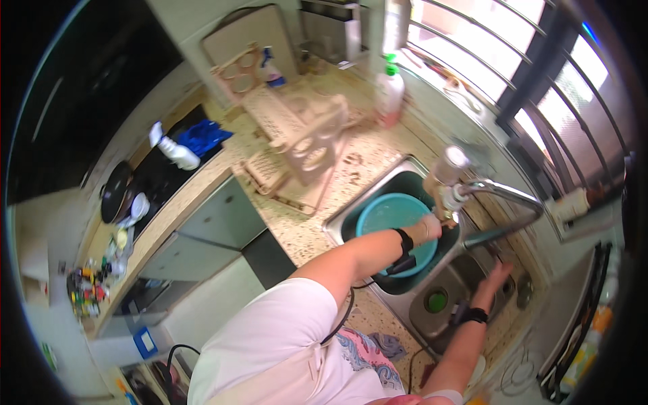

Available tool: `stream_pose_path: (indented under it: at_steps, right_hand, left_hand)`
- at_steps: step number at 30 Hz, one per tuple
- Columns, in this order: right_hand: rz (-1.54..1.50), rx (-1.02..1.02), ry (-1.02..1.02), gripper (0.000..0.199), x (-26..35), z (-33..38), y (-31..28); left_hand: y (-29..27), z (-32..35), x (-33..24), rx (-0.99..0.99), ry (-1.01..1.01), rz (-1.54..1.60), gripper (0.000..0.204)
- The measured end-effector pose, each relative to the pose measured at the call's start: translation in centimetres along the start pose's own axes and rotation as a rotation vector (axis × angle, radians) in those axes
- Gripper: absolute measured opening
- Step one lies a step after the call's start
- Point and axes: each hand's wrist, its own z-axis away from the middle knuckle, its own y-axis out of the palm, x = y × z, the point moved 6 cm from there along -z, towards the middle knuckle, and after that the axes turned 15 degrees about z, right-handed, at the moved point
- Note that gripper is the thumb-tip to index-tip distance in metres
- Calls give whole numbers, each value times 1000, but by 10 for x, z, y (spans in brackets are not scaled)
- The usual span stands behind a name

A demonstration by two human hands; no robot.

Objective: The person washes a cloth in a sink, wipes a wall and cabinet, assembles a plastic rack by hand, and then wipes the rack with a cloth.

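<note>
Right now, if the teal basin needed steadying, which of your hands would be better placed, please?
Probably the left hand: it is at the right edge of the teal basin, while the right hand is farther off, by the neighbouring sink bowl.

Beyond and to the right of the grip (428,227), we saw a window (466,34) with metal bars (520,17) and a dark frame (530,75), its daylight so bright that the view outside washed out. Farther off, ahead and left, we saw a pale wall (185,23). Left of the grip ran a speckled counter (287,233) above grey cabinet fronts (223,214). At far left we noted a dark, glossy panel (94,94).
</note>
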Motion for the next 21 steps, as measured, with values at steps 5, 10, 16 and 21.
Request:
stream_pose_path:
  at_steps: [5, 10, 16, 21]
  right_hand:
    - [-75, 279, 178, 57, -34, -53, -14]
    - [-69, 267, -86, 62, 4, -20, 25]
    - [310, 208, -166, 67, 12, 0, -1]
    - [290, 134, -168, 64, 23, 73, 2]
  left_hand:
    - [-17, 90, 31, 89, -45, -1524, 47]
    - [-66, 201, -8, -195, 337, -1990, 52]
    - [-107, 306, -114, -841, 902, -744, 52]
    - [-83, 388, -195, -1165, 1385, -817, 80]
